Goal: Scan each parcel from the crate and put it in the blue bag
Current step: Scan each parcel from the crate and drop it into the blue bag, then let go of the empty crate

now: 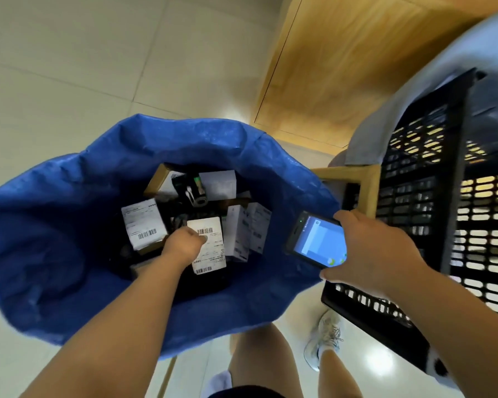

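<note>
The big blue bag [69,225] stands open below me with several boxed parcels inside. My left hand [181,245] reaches down into it, fingers closed on a dark parcel with a white barcode label [210,254]. Another labelled parcel [143,222] lies just left of it, and white boxes [246,231] lie to its right. My right hand [377,251] holds a handheld scanner [316,239] with a lit blue screen over the bag's right rim. The black slatted crate [431,196] sits at the right; its inside is mostly hidden.
The crate rests on a light wooden stool or frame [368,182], with grey cloth [443,81] draped behind it. A wooden panel [342,67] meets pale floor tiles [69,67]. My legs and a white shoe [325,340] stand right beneath the bag.
</note>
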The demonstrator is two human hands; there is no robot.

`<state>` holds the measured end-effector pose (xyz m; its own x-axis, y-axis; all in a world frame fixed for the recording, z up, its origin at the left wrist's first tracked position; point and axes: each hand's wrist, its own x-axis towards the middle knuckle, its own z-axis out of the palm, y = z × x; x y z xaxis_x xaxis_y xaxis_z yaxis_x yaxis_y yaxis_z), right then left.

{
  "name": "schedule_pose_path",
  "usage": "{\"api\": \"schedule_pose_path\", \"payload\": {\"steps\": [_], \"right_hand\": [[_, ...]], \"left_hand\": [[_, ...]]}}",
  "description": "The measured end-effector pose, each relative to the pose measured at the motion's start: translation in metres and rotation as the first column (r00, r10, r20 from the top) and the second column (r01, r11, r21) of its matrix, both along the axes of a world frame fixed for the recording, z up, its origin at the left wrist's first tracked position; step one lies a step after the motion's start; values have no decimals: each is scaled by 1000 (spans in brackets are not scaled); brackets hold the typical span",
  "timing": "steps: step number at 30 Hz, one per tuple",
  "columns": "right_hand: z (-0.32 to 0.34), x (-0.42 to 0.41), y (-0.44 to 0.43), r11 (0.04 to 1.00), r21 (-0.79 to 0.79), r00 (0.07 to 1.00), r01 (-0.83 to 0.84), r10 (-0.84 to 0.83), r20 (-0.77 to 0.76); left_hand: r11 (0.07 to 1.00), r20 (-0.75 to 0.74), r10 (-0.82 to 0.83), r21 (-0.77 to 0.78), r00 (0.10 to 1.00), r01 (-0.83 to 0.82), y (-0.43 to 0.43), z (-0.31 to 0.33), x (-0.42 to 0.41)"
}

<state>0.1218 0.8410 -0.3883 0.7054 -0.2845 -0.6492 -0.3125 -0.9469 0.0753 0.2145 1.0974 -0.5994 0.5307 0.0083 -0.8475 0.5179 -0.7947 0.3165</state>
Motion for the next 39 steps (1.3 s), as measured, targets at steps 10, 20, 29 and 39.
{"api": "schedule_pose_path", "payload": {"steps": [10, 20, 29, 39], "right_hand": [[90, -41, -20, 1000, -1, 1000, -26, 26, 14], [164, -136, -92, 998, -37, 988, 57, -51, 146], [223, -272, -204, 983, -34, 949, 182, -166, 270], [272, -389, -324, 948, -135, 922, 289, -238, 307]], "left_hand": [[917, 116, -399, 62, 910, 394, -20, 127, -35], [703, 314, -702, 165, 639, 691, -110, 232, -91], [594, 537, -729, 189, 424, 782, -234, 326, -194], [361, 581, -806, 324, 118, 874, -377, 383, -279]]}}
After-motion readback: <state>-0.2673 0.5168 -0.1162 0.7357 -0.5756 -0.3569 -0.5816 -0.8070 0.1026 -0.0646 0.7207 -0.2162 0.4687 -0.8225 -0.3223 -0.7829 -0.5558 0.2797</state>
